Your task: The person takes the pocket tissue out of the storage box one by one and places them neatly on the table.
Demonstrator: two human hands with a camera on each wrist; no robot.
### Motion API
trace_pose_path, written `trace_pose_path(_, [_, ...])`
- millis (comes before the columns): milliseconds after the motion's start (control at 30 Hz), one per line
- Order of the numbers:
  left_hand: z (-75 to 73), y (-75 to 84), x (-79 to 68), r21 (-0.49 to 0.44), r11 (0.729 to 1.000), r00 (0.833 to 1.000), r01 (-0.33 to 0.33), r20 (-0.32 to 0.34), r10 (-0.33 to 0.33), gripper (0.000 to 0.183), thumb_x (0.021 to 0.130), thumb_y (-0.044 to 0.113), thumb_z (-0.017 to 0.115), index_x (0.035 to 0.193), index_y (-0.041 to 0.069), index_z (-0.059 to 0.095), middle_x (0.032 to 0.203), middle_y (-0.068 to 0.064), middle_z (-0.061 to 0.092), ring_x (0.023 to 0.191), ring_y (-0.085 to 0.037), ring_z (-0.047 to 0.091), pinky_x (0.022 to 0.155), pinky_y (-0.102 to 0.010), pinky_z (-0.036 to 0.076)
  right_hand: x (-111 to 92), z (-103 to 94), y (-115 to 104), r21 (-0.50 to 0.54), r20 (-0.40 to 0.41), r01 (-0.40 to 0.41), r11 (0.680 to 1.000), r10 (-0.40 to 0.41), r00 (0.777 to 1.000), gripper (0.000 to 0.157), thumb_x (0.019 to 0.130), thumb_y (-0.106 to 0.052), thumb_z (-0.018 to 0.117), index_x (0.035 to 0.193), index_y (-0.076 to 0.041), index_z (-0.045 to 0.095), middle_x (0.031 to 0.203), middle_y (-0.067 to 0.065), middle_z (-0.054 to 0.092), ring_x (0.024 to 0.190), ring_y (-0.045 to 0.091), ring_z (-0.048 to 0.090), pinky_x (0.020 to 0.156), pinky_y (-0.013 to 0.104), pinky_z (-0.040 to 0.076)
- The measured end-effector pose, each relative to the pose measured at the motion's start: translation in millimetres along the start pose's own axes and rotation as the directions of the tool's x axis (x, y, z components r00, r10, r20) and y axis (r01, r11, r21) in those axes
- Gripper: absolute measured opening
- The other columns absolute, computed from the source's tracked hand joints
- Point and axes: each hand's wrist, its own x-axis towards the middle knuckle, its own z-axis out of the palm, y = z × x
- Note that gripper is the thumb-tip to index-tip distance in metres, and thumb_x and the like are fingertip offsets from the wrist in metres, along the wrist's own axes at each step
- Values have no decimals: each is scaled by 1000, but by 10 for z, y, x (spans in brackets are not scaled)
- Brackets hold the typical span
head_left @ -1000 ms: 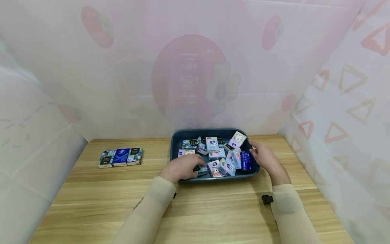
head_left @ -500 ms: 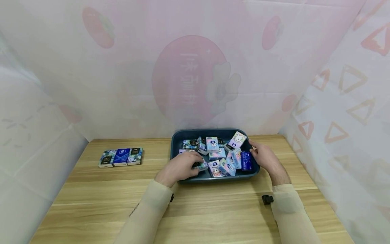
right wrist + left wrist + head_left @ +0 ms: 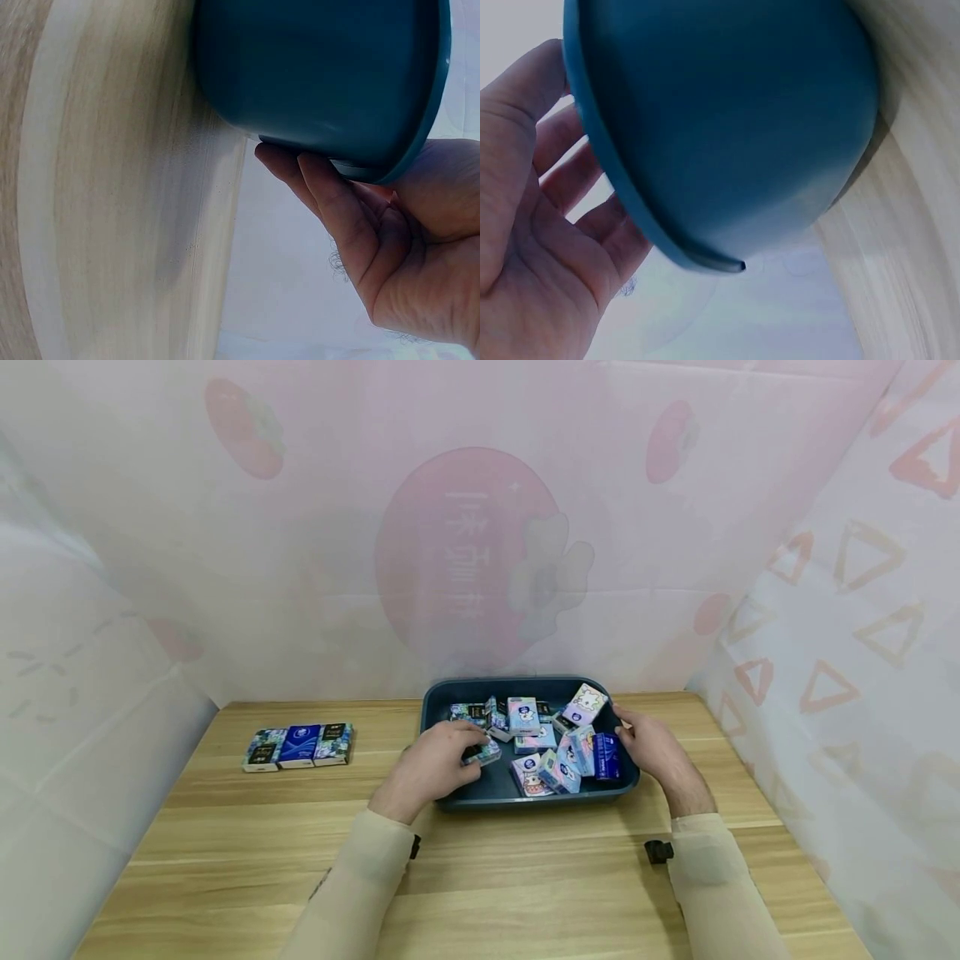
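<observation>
My left hand (image 3: 431,767) is over the left part of a dark teal plastic tray (image 3: 487,803) and grips a floral pocket tissue pack (image 3: 485,752) between thumb and fingers. In the left wrist view the tray's outer wall (image 3: 727,127) hides that pack. At the tray's right end my right hand (image 3: 652,745) holds the rim, thumb on the inner side and fingers against the outer wall (image 3: 322,82). Inside the tray lie several more tissue packs: a pastel pack (image 3: 522,715), a cartoon pack (image 3: 584,704) and a dark blue pack (image 3: 606,756) beside the right thumb.
Three tissue packs stand side by side on the wooden table (image 3: 525,877) at the left: a floral pack (image 3: 264,750), a blue pack (image 3: 299,746) and another floral pack (image 3: 332,744). A printed cloth wall (image 3: 322,568) rises behind the tray, with more cloth on both sides.
My left hand has gripped the floral tissue pack at the tray's front left and moved up and left with it, baring the tray floor there. The right hand stays at the rim.
</observation>
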Motion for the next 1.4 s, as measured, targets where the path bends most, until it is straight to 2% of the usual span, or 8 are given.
trace_pose_path(233, [-58, -78, -25, 3, 999, 996, 54, -72, -53, 38, 107, 17, 85, 144, 10, 84, 153, -11, 79, 143, -37, 74, 120, -54, 66, -3, -9, 1, -5, 2, 5, 1000, -5, 1000, 55, 121, -7, 57, 174, 6, 48, 139, 40, 78, 112, 41, 83, 90, 53, 68])
trace_pose_path(467, [-122, -174, -57, -4, 995, 980, 104, -172, -104, 38, 106, 19, 85, 143, 8, 84, 152, -15, 78, 139, -41, 75, 114, -56, 68, -6, -29, -7, -5, 5, 4, 1000, -4, 1000, 55, 121, -7, 57, 174, 5, 47, 139, 39, 78, 114, 42, 83, 91, 53, 68])
trace_pose_path(700, [-233, -310, -103, -22, 984, 950, 176, -258, -176, 40, 106, 21, 87, 143, 6, 83, 152, -18, 78, 138, -44, 76, 112, -59, 69, -8, -23, -20, -11, 6, -2, 1000, 2, 1000, 55, 121, -7, 57, 174, 5, 47, 138, 39, 78, 113, 41, 83, 91, 53, 68])
trace_pose_path(800, [-274, -390, -128, -56, 974, 933, 219, -280, -225, 41, 107, 19, 85, 145, 5, 82, 156, -20, 76, 129, -43, 80, 101, -55, 73, -13, -23, -23, -13, 6, -1, 1000, 1, 1000, 55, 121, -7, 57, 174, 5, 48, 140, 39, 78, 112, 41, 83, 92, 54, 68])
trace_pose_path(933, [-328, -509, -167, -87, 962, 909, 261, -312, -275, 42, 106, 18, 84, 145, 3, 81, 157, -21, 75, 120, -42, 81, 94, -54, 74, -20, -25, -30, -9, 8, -5, 1000, 5, 1000, 55, 122, -7, 57, 174, 5, 47, 142, 40, 76, 113, 41, 83, 92, 54, 69])
trace_pose_path(1100, [-388, -679, -228, -87, 952, 886, 293, -349, -305, 40, 107, 20, 84, 140, -1, 82, 152, -25, 76, 129, -48, 79, 106, -62, 70, -21, -19, -35, -7, 7, -9, 1000, 9, 1000, 55, 122, -7, 57, 175, 4, 48, 142, 40, 76, 113, 40, 83, 90, 51, 68])
trace_pose_path(1200, [-415, -779, -268, -91, 941, 875, 325, -348, -336, 41, 107, 22, 83, 141, -1, 81, 154, -27, 75, 138, -52, 75, 113, -67, 66, -21, -19, -36, -9, 8, -15, 1000, 15, 1000, 55, 122, -8, 57, 175, 4, 47, 142, 40, 76, 111, 39, 82, 89, 50, 67])
trace_pose_path(1400, [-423, -952, -331, -110, 918, 856, 381, -334, -395, 42, 107, 20, 80, 143, -2, 79, 155, -28, 73, 140, -54, 72, 117, -69, 62, -19, -15, -29, -20, 5, -16, 1000, 16, 1000, 55, 122, -8, 58, 175, 4, 47, 142, 39, 77, 110, 38, 81, 89, 50, 67])
